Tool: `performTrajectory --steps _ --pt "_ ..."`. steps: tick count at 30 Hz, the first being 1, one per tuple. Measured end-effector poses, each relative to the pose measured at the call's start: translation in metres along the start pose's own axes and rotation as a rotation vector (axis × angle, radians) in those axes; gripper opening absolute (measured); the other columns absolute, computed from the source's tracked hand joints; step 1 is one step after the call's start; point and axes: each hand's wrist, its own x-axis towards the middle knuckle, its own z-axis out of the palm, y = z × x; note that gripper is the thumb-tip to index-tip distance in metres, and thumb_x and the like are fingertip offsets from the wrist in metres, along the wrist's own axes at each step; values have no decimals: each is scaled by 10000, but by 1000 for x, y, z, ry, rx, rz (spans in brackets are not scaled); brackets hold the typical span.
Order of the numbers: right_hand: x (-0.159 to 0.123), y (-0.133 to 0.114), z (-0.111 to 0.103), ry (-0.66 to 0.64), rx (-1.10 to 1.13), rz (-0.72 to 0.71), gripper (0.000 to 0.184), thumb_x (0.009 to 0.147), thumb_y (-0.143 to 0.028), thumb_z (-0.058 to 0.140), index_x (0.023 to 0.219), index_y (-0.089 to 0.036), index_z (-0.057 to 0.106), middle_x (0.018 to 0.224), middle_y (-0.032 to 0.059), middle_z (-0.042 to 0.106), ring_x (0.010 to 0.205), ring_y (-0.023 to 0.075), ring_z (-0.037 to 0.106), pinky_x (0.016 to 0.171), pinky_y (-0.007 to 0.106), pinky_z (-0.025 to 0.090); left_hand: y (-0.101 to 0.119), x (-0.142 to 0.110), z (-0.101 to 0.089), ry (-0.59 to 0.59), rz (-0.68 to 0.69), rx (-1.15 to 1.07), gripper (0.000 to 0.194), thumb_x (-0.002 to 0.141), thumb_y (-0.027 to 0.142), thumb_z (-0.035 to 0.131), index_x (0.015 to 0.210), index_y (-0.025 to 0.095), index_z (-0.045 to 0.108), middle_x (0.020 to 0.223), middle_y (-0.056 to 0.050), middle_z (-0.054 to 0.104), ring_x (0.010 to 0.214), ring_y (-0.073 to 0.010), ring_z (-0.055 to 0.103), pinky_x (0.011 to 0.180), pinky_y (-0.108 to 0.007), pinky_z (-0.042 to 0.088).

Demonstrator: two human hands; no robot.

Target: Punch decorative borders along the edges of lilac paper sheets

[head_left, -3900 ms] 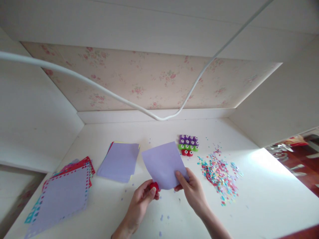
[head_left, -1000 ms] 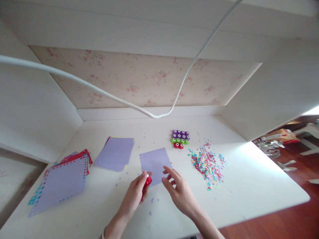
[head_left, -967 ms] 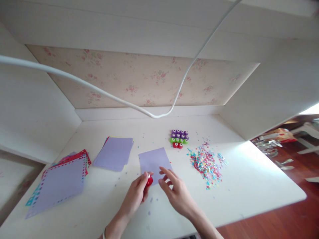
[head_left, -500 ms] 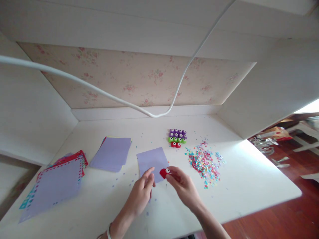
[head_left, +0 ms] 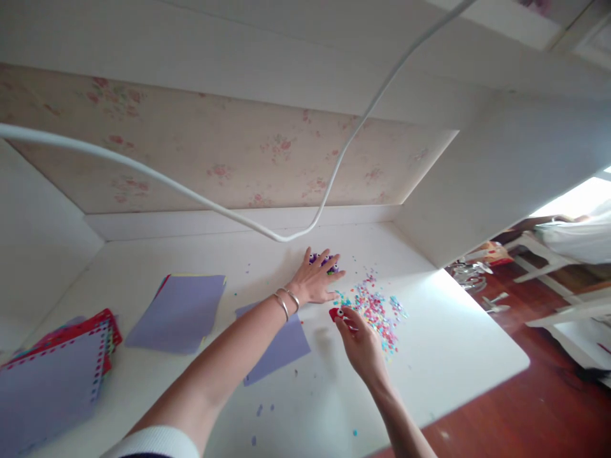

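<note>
- Five fingers of the left hand [head_left: 312, 281] splayed over purple punches [head_left: 316, 259]
- Right hand [head_left: 365, 350], fingers pinching a red punch [head_left: 333, 314]
- Purple sheet [head_left: 286, 351], that hand's nine o'clock

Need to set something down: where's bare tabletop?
Mostly bare: tabletop between confetti and right edge; back strip between plain paper stack and baseboard. Crowded: where the left hand spreads over purple pieces, and around the right hand holding a red piece. Front middle: scattered specks.

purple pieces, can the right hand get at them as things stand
Probably not freely: the left hand is spread over the purple pieces, and the right hand holds the red piece.
</note>
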Motion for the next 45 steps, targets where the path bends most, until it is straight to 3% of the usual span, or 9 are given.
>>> performTrajectory --steps 4,8,15,21,25,31,36,41,45 --pt "15 -5 -15 25 48 47 414 874 -563 528 1095 -229 633 1010 91 736 901 265 714 711 366 584 -9 13 20 -36 -49 22 591 811 571 613 1357 368 514 1555 -46 360 1416 -395 226 1074 -728 113" --pt "27 -7 -18 1 97 87 436 861 -590 543 1089 -229 632 983 92 733 859 265 717 620 339 581 -14 14 26 -35 -89 29 519 842 479 600 1343 372 515 1524 -27 407 1395 -358 265 1056 -629 275" --pt "46 -10 -10 -4 -53 21 405 910 -558 494 1129 -240 615 940 68 732 847 237 701 691 336 550 -33 16 21 -22 -142 34 500 837 428 614 1325 351 541 1474 -33 459 1375 -338 285 1071 -564 292" --pt "59 -21 9 -12 -422 -142 319 965 -423 437 1107 -229 648 989 81 722 1006 259 623 864 375 466 -77 3 10 -1 -234 54 501 843 430 615 1328 330 536 1498 -51 428 1384 -332 295 1092 -559 272" --pt "65 -31 19 -54 -496 -205 318 918 -382 522 1169 -224 636 1107 93 697 1081 284 575 904 405 446 -113 -19 -1 -9 -300 68 516 840 421 622 1341 327 536 1459 -59 485 1377 -340 319 1103 -566 259" --pt "136 -43 14 -8 -559 -104 505 951 -427 419 1395 -192 478 1365 122 521 1170 253 559 956 352 452 -151 -54 -20 -9 -361 69 527 852 422 607 1363 322 522 1434 -59 513 1361 -334 345 1109 -549 265" --pt "204 -47 24 -121 -662 -89 539 943 -298 429 1470 -191 406 1431 162 460 1143 279 599 945 357 454 -166 -72 -29 -14 -378 41 510 840 407 621 1340 334 547 1455 -41 499 1351 -315 372 1108 -513 290" --pt "234 -63 52 -263 -726 -193 554 951 -267 447 1497 -247 358 1507 106 400 1209 265 554 991 327 415 -169 -78 -32 -13 -377 20 524 838 443 627 1346 350 538 1487 -36 466 1394 -315 332 1121 -540 262" --pt "242 -82 77 -319 -745 -268 470 979 -271 434 1448 -289 419 1423 72 519 1202 261 542 982 363 408 -167 -82 -37 34 -414 10 527 894 495 551 1389 326 484 1540 -56 385 1423 -329 288 1124 -597 229"
